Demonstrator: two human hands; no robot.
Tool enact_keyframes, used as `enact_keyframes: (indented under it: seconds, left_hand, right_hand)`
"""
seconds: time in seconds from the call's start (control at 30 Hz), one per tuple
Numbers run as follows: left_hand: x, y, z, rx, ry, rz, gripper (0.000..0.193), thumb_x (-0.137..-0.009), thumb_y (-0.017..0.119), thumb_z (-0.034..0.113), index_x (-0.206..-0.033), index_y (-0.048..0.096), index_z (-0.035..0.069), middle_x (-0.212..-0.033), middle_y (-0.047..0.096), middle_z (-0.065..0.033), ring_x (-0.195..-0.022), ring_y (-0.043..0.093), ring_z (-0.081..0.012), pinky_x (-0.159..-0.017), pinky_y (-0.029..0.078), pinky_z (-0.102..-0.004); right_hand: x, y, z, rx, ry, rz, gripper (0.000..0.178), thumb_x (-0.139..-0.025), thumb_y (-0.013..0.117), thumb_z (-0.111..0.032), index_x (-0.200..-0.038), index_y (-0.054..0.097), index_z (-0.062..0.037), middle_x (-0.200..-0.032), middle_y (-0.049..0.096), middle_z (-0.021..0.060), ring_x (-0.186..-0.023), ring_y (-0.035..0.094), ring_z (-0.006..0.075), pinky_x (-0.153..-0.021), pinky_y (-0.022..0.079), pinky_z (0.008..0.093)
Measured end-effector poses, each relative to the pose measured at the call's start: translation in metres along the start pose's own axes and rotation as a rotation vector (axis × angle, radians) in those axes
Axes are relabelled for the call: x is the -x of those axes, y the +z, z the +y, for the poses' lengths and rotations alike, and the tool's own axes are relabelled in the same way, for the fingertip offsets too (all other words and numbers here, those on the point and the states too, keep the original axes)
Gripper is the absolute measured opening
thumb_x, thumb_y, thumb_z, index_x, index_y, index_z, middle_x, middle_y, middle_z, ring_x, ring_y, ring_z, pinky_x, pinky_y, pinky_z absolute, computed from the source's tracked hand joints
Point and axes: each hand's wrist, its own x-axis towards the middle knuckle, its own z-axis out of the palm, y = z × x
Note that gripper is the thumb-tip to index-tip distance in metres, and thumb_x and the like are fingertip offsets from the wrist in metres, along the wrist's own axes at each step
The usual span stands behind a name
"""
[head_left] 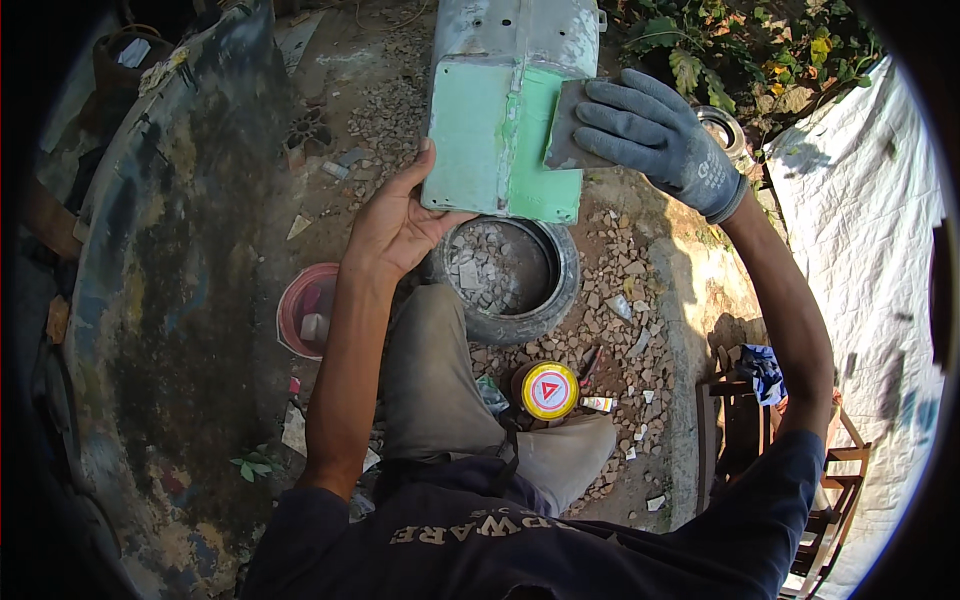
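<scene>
A metal panel (470,130) with pale green, patchy paint and a raised seam down its middle stands before me. Its upper part is worn grey with small holes. My bare left hand (393,222) grips the lower left corner, thumb along the edge; its fingers are partly hidden behind the panel. On the right, my right hand (660,135), in a grey work glove, presses a dark sheet of sandpaper (562,135) with outstretched fingers against the panel's right side. The thumb is hidden.
A tyre (560,315) filled with rubble lies below the panel. Nearby are a round tin with a yellow-rimmed lid (549,390), a reddish bucket (290,315) and scattered stones. A large curved sheet (170,330) stands left; a white tarp (870,200) and wooden chair (845,455) are right.
</scene>
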Motion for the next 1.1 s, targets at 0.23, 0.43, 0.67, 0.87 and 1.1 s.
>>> enact_keyframes:
  seconds: [0.23,0.43,0.67,0.87,1.1]
  left_hand:
    - [0.001,-0.010,-0.001,-0.027,-0.019,0.030,0.048,-0.104,0.070,0.027,-0.143,0.057,0.003,-0.143,0.063,-0.0166,-0.138,0.058,-0.0344,-0.119,0.043,-0.0627]
    - [0.004,-0.006,0.000,-0.032,-0.023,0.029,0.052,-0.103,0.072,0.028,-0.145,0.056,0.003,-0.144,0.063,-0.0146,-0.139,0.057,-0.0337,-0.121,0.040,-0.0625]
    - [0.009,-0.003,-0.005,-0.055,0.002,0.061,0.051,-0.104,0.070,0.028,-0.145,0.054,0.000,-0.143,0.063,-0.0174,-0.138,0.058,-0.0346,-0.120,0.041,-0.0641]
    - [0.009,-0.012,-0.011,-0.042,-0.010,0.053,0.048,-0.106,0.067,0.026,-0.144,0.054,-0.001,-0.142,0.063,-0.0187,-0.138,0.058,-0.0348,-0.120,0.042,-0.0636]
    - [0.010,-0.019,-0.016,-0.045,-0.010,0.062,0.048,-0.106,0.067,0.024,-0.145,0.054,0.000,-0.142,0.063,-0.0190,-0.137,0.059,-0.0345,-0.120,0.042,-0.0632]
  right_hand:
    - [-0.022,0.022,0.015,0.001,-0.039,-0.013,0.055,-0.088,0.065,-0.013,-0.142,0.064,-0.0176,-0.153,0.060,0.0032,-0.145,0.053,0.0286,-0.124,0.040,0.0507]
    - [-0.023,0.029,0.013,0.015,-0.037,-0.028,0.053,-0.088,0.064,-0.014,-0.141,0.065,-0.0166,-0.153,0.061,0.0022,-0.146,0.052,0.0271,-0.124,0.040,0.0484]
    - [0.003,0.028,0.004,0.002,0.011,-0.038,0.051,-0.089,0.063,-0.016,-0.140,0.066,-0.0155,-0.149,0.063,0.0031,-0.143,0.055,0.0267,-0.122,0.042,0.0479]
    - [0.044,0.015,-0.014,0.030,0.071,-0.069,0.050,-0.088,0.064,-0.016,-0.138,0.067,-0.0145,-0.145,0.066,0.0046,-0.139,0.058,0.0299,-0.120,0.045,0.0494]
    - [0.064,0.002,-0.043,0.067,0.127,-0.086,0.058,-0.089,0.064,-0.013,-0.146,0.060,-0.0183,-0.155,0.058,0.0021,-0.145,0.053,0.0267,-0.123,0.042,0.0487]
